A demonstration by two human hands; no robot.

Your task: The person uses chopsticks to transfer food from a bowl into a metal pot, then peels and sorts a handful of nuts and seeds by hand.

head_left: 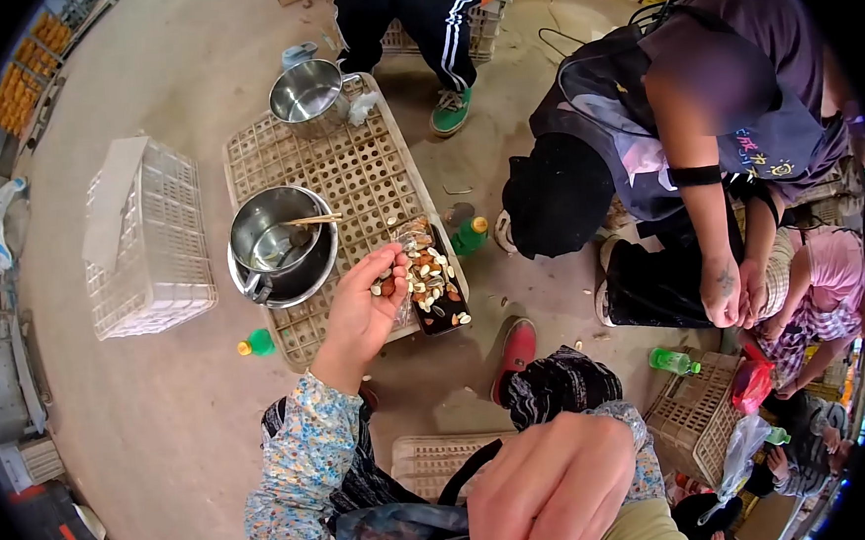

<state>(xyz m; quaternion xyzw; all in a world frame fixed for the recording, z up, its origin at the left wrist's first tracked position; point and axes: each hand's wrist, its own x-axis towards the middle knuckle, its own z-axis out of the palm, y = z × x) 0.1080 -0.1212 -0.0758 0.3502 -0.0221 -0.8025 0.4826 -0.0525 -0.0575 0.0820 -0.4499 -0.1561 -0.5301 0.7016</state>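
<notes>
My left hand [360,299] reaches out at the near side of a dark tray [434,324] of mixed nuts [431,280]. Its fingers curl toward the thumb, and a brown nut with some pale pieces [387,287] shows in the curl. Clear plastic wrapping [412,234] lies at the tray's far end. Close to the camera, my right hand [555,485] is raised above my lap, knuckles up and fingers folded down. What its fingertips hold, if anything, is hidden.
An upturned plastic crate [347,166] carries a steel pot [272,230] with chopsticks and a steel mug [309,97]. Green bottles stand by it [471,236] [257,343]. A white crate [149,253] is left. People sit ahead and right; another crate [694,417] stands lower right.
</notes>
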